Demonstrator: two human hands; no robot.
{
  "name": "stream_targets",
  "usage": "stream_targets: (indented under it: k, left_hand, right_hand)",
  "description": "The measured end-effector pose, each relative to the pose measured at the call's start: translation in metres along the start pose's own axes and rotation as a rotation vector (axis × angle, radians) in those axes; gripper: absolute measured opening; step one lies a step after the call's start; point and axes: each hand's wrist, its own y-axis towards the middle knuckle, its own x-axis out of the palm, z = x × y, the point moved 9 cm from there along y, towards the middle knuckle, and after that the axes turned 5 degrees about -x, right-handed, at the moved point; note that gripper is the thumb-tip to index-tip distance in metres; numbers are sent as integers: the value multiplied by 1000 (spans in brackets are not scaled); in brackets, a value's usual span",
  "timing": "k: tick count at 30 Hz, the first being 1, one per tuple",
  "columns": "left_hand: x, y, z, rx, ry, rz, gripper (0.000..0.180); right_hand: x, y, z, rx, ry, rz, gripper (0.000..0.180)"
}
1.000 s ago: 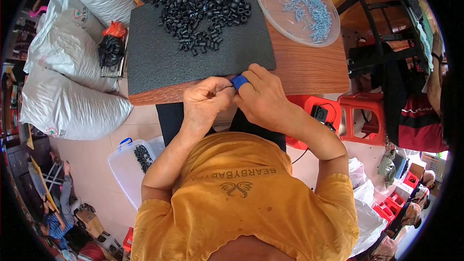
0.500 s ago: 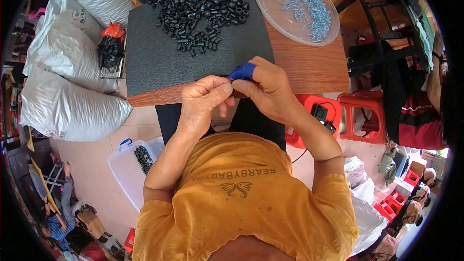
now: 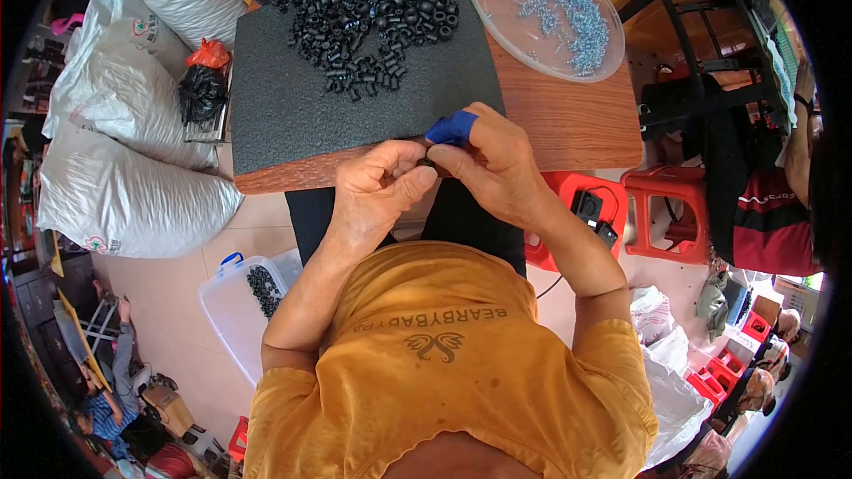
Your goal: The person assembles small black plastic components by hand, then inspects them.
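Note:
My two hands meet just over the table's front edge. A small black part [image 3: 427, 161] shows between their fingertips, mostly hidden. My left hand [image 3: 377, 184] is closed, its bent fingers and thumb at the part's left side. Blue wrapping covers a finger of my right hand [image 3: 493, 160], which pinches the part from the other side with its thumb. Beyond the hands, a heap of small black plastic parts [image 3: 373, 22] lies on a dark textured mat [image 3: 275, 106]. Tiny bluish metal pieces [image 3: 581, 35], perhaps screws, are spread in a round clear lid [image 3: 497, 31] at the right.
Full white sacks [image 3: 133, 191] stand left of the wooden table [image 3: 568, 133]. Red stools [image 3: 670, 213] are at the right. Below on the left, a clear plastic bin [image 3: 226, 310] holds black parts. Another person's arm [image 3: 799, 133] shows at far right.
My left thumb has dropped slightly and come away from the right thumb, so more of the small black part shows. My right hand has barely shifted.

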Motion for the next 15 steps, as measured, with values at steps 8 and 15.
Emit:
stream_targets:
  k: [8, 15]
  left_hand:
    - [-1, -3, 1, 69, 71, 31, 21]
    - [4, -7, 17, 227, 426, 105, 19]
  right_hand:
    - [2, -2, 0, -1, 13, -4, 10]
    - [10, -15, 28, 283, 199, 113, 14]
